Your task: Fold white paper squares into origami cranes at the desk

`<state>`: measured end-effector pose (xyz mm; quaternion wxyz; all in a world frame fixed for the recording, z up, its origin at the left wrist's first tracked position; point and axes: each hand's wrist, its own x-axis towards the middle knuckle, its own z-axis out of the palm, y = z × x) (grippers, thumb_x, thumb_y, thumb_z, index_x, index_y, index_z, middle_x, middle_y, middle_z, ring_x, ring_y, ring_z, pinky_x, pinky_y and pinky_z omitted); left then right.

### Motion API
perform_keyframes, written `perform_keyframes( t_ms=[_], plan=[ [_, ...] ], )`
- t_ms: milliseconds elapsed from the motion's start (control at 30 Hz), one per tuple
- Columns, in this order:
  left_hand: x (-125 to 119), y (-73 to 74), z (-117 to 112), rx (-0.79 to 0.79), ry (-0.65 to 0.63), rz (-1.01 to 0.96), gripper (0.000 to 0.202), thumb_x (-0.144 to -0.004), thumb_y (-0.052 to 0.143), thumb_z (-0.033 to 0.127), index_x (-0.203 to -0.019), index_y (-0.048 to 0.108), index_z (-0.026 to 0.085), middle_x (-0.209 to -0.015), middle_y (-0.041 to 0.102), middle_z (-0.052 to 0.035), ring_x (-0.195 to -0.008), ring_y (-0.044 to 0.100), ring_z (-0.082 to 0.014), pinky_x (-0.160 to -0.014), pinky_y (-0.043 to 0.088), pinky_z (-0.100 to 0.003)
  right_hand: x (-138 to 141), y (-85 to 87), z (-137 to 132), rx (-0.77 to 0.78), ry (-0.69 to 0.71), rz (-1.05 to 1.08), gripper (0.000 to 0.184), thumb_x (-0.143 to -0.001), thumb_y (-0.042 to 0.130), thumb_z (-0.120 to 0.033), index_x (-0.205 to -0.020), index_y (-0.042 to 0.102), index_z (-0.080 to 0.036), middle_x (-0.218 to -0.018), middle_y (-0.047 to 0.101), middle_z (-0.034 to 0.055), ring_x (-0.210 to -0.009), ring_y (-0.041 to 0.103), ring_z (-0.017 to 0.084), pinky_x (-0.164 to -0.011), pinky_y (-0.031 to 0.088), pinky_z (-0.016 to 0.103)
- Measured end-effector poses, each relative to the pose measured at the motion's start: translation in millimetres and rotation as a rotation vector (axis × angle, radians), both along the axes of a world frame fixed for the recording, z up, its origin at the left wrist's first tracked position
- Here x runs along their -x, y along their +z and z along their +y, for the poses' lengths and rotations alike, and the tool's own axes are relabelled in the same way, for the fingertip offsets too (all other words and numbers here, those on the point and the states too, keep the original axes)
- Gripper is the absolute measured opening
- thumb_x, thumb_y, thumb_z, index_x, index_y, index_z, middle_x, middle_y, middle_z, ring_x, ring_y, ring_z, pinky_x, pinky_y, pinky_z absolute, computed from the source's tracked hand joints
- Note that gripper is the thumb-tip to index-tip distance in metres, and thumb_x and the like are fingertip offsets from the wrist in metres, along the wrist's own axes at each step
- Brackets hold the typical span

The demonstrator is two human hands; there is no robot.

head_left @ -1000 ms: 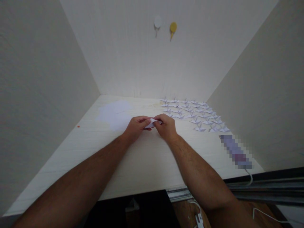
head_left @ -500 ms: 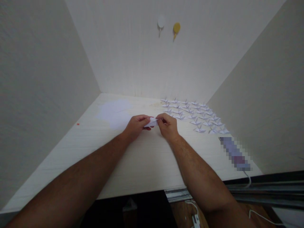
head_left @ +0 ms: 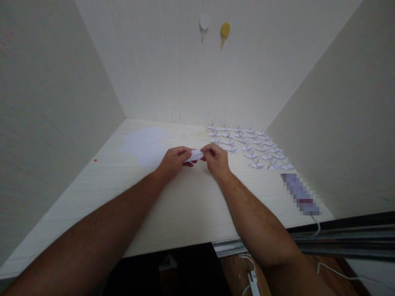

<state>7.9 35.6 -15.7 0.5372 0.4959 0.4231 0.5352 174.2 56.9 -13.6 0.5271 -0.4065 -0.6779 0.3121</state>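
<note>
A small piece of folded white paper (head_left: pixel 195 155) is held between my two hands above the middle of the table. My left hand (head_left: pixel 175 161) grips its left end, thumb on top and fingers beneath. At its right end, my right hand (head_left: pixel 216 158) pinches the paper between thumb and fingertips. The fingers partly cover the folds. Beyond my right hand, several white paper cranes (head_left: pixel 254 142) stand in rows. Loose white paper sheets (head_left: pixel 145 144) lie beyond my left hand.
A blurred-out flat device (head_left: pixel 299 195) with a cable lies near the table's right edge. Walls rise at the back and both sides. A white hook (head_left: pixel 204 22) and a yellow hook (head_left: pixel 225 30) are on the back wall. A small red bit (head_left: pixel 95 160) lies at left.
The paper has turned slightly between my hands, and my right fingers have shifted along its right end. The whole view has moved a little.
</note>
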Motion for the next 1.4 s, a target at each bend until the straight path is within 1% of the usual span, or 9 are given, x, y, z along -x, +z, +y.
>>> perform_keyframes(
  t_ms=[167,267,433,600,833,933,1067,1233,1400],
  plan=[
    [1.0,-2.3,1.1,-0.004,0.019,0.02,0.033,-0.072,0.071,0.038,-0.093,0.071,0.011,-0.082,0.071,-0.0108,-0.069,0.067,-0.0196,-0.061,0.054,-0.031,-1.1,4.2,0.0,0.048,0.028,0.031,0.012,-0.074,0.052,-0.019,-0.075,0.064,-0.019,-0.058,0.06,-0.003,-0.055,0.059,0.011,-0.053,0.047,0.023],
    [0.6,-1.9,1.1,-0.015,0.036,0.05,0.038,-0.071,0.072,0.042,-0.093,0.071,0.012,-0.084,0.071,-0.0107,-0.071,0.067,-0.0203,-0.059,0.055,-0.031,-1.7,7.6,-2.8,-0.001,-0.015,-0.06,0.011,-0.073,0.056,-0.021,-0.077,0.066,-0.019,-0.058,0.058,-0.0032,-0.052,0.054,0.01,-0.051,0.044,0.022],
    [0.5,-0.4,1.1,0.004,0.064,0.068,0.038,-0.066,0.076,0.046,-0.083,0.072,0.012,-0.078,0.07,-0.0097,-0.067,0.065,-0.0196,-0.06,0.056,-0.033,-1.7,8.2,-4.3,-0.046,-0.04,-0.15,0.01,-0.072,0.061,-0.023,-0.078,0.067,-0.019,-0.059,0.057,-0.0032,-0.052,0.05,0.009,-0.05,0.041,0.021],
    [1.0,-1.9,2.5,0.017,0.083,0.061,0.037,-0.064,0.078,0.044,-0.082,0.072,0.013,-0.075,0.071,-0.0088,-0.067,0.066,-0.0199,-0.059,0.055,-0.031,-2.2,3.7,2.3,0.009,0.014,-0.014,0.015,-0.071,0.063,-0.024,-0.085,0.065,-0.019,-0.069,0.061,-0.0018,-0.058,0.055,0.009,-0.055,0.046,0.023],
    [1.5,-3.8,2.3,-0.003,0.085,0.021,0.035,-0.065,0.077,0.042,-0.082,0.072,0.012,-0.077,0.071,-0.0091,-0.067,0.065,-0.0187,-0.059,0.054,-0.031,-1.7,8.9,3.1,0.172,0.136,0.152,0.017,-0.066,0.068,-0.027,-0.08,0.063,-0.019,-0.062,0.06,-0.0037,-0.052,0.057,0.009,-0.051,0.049,0.023],
    [1.9,-3.3,1.6,-0.003,0.082,0.034,0.034,-0.066,0.077,0.042,-0.081,0.072,0.012,-0.075,0.071,-0.0097,-0.067,0.066,-0.0193,-0.06,0.054,-0.031,-1.7,10.9,2.1,0.191,0.174,0.212,0.017,-0.066,0.069,-0.026,-0.079,0.062,-0.018,-0.064,0.062,-0.0027,-0.054,0.058,0.01,-0.053,0.052,0.025],
    [1.7,-0.8,0.9,0.003,0.105,0.058,0.035,-0.066,0.077,0.044,-0.08,0.072,0.012,-0.075,0.071,-0.0094,-0.067,0.066,-0.0193,-0.06,0.054,-0.031,-1.3,10.7,1.8,0.209,0.207,0.213,0.018,-0.066,0.07,-0.027,-0.079,0.062,-0.017,-0.065,0.063,-0.0018,-0.054,0.059,0.01,-0.053,0.052,0.025],
    [0.1,3.0,0.0,0.005,0.173,0.122,0.035,-0.065,0.076,0.044,-0.079,0.072,0.012,-0.074,0.07,-0.007,-0.064,0.064,-0.0171,-0.058,0.055,-0.029,-0.3,7.9,1.5,0.192,0.141,0.106,0.024,-0.065,0.073,-0.035,-0.08,0.064,-0.017,-0.065,0.063,-0.0013,-0.056,0.057,0.01,-0.054,0.049,0.024],
    [-2.0,5.3,-1.6,-0.005,0.199,0.129,0.033,-0.067,0.075,0.043,-0.079,0.072,0.012,-0.074,0.07,-0.0065,-0.063,0.063,-0.0158,-0.056,0.055,-0.027,0.7,9.0,-2.4,0.155,0.078,0.045,0.023,-0.069,0.071,-0.037,-0.078,0.066,-0.017,-0.064,0.064,-0.0001,-0.055,0.056,0.01,-0.054,0.046,0.023]
  ],
)
